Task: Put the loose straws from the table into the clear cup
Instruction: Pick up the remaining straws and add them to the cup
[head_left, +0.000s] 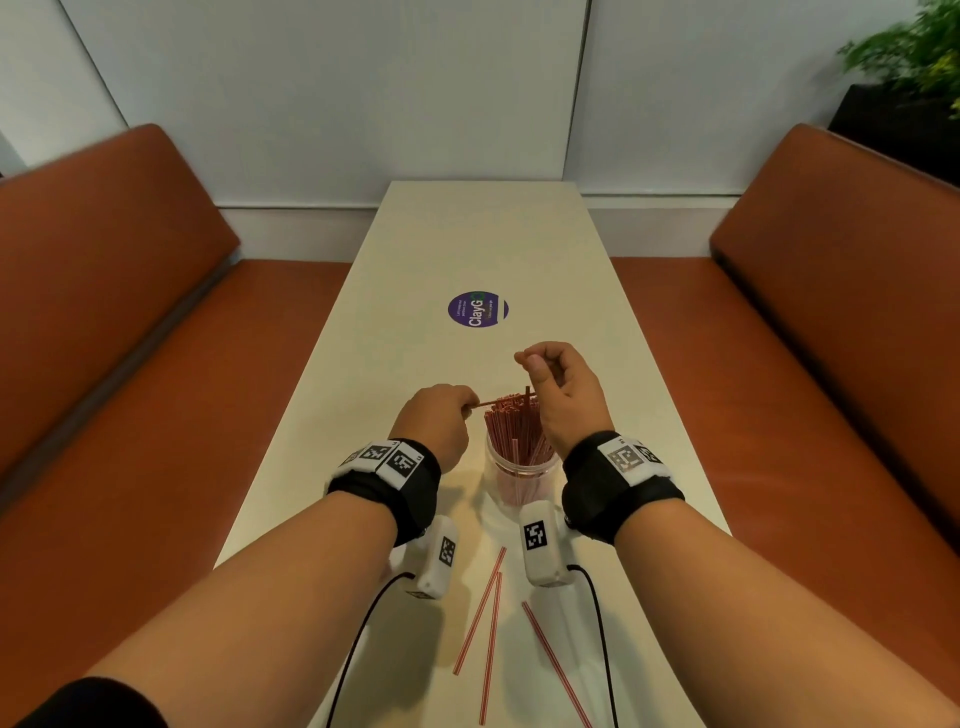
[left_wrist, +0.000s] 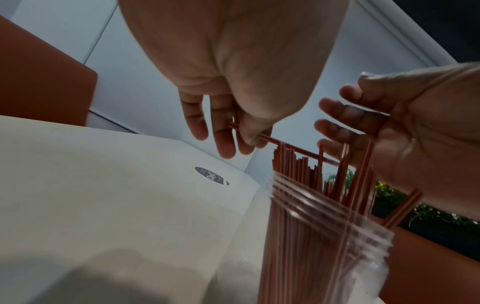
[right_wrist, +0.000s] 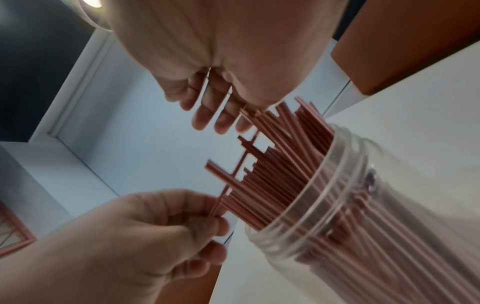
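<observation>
Three loose straws (head_left: 493, 618) remain on surface (head_left: 415, 291). Left hand (head_left: 434, 421) pinches a level straw (head_left: 491, 401) over clear cup (head_left: 514, 478); right hand (head_left: 558, 389) pinches its far end. Advise tipping upright before release.

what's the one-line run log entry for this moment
left hand: pinches straw lying across cup's bundle | right hand: holds upright straw over clear cup | three loose straws on table

packed straws (head_left: 511, 426) crowding cup (head_left: 514, 480) mouth
</observation>
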